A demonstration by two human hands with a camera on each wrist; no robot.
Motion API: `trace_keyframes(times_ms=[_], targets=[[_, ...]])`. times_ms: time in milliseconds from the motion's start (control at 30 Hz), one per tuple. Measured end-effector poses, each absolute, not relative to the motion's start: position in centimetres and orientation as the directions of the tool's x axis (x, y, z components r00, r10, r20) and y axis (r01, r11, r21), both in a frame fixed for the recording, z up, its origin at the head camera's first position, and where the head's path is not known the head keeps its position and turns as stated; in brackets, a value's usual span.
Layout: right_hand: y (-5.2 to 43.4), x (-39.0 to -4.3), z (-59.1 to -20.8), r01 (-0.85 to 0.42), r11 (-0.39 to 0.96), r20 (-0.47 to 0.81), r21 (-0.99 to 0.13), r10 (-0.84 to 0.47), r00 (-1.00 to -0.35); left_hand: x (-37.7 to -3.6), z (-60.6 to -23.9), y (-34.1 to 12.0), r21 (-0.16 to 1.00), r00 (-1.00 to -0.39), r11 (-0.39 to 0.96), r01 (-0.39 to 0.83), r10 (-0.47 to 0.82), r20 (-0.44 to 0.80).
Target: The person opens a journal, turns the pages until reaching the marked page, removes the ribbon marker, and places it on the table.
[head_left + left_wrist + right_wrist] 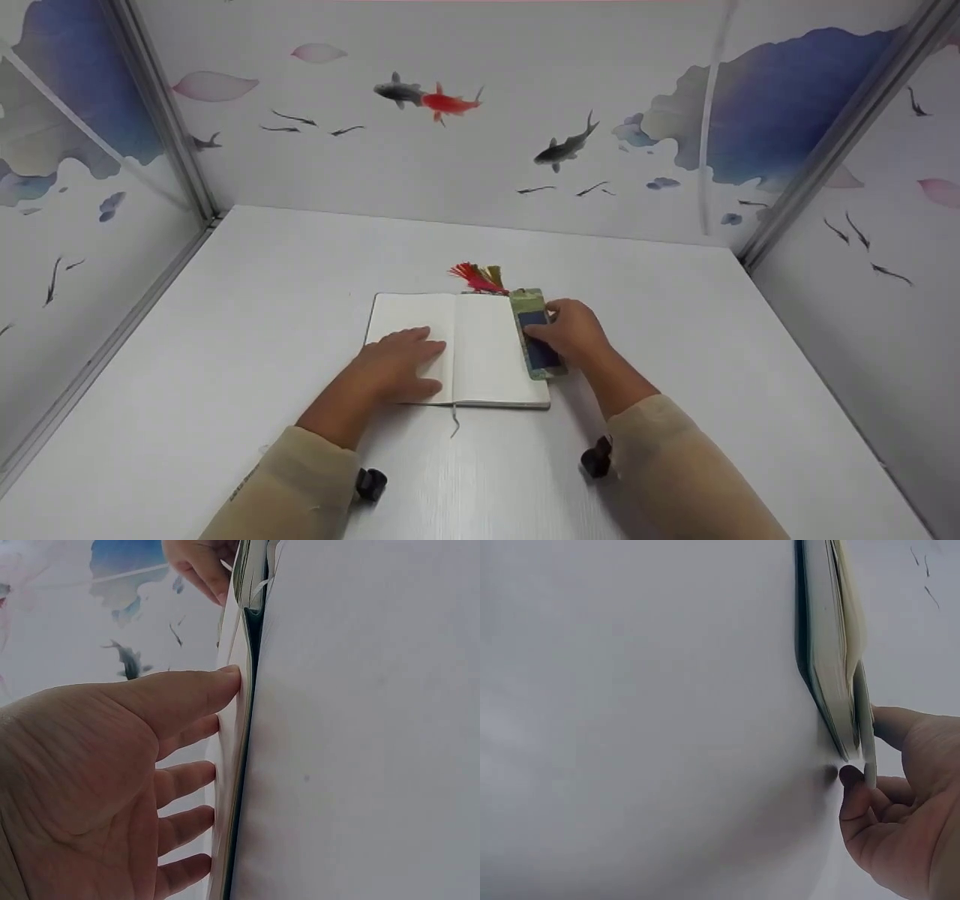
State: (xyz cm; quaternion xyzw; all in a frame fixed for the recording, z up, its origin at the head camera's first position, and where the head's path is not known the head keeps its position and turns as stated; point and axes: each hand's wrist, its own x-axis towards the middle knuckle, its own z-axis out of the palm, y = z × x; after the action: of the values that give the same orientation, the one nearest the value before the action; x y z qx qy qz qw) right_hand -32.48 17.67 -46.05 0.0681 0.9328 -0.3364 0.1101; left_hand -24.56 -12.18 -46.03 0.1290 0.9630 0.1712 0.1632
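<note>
white pages of an open notebook (457,349) lie mid-table (262,337), pinned flat by the left hand (397,364), its fingers straight and spread on the left page. the right hand (574,330) pinches a green bookmark (536,334) along the right page's outer edge, red tassel (474,276) trailing past the top.

Both forearms, in beige sleeves, reach forward side by side. The left hand (397,364) lies palm down, fingers straight and slightly spread. The right hand (571,330) is arched, its fingers curled with the thumb opposed in what looks like a pinch, though the wrist view shows little of the fingertips.
</note>
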Motion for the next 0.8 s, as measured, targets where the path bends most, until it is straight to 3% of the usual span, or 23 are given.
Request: trace_keyframes(times_ms=[267,800], targets=[[18.8,-33.3,-45.6,0.255,0.683,-0.269,-0.685,0.089,-0.959,-24.6,-46.1,-12.2,0.366,-0.913,0.910,0.193,0.303,-0.271],[21.8,-35.0,-44.2,0.404,0.382,-0.373,-0.831,0.158,-0.915,-24.4,-46.1,-12.2,0.358,-0.920,0.911,0.205,0.304,-0.248]])
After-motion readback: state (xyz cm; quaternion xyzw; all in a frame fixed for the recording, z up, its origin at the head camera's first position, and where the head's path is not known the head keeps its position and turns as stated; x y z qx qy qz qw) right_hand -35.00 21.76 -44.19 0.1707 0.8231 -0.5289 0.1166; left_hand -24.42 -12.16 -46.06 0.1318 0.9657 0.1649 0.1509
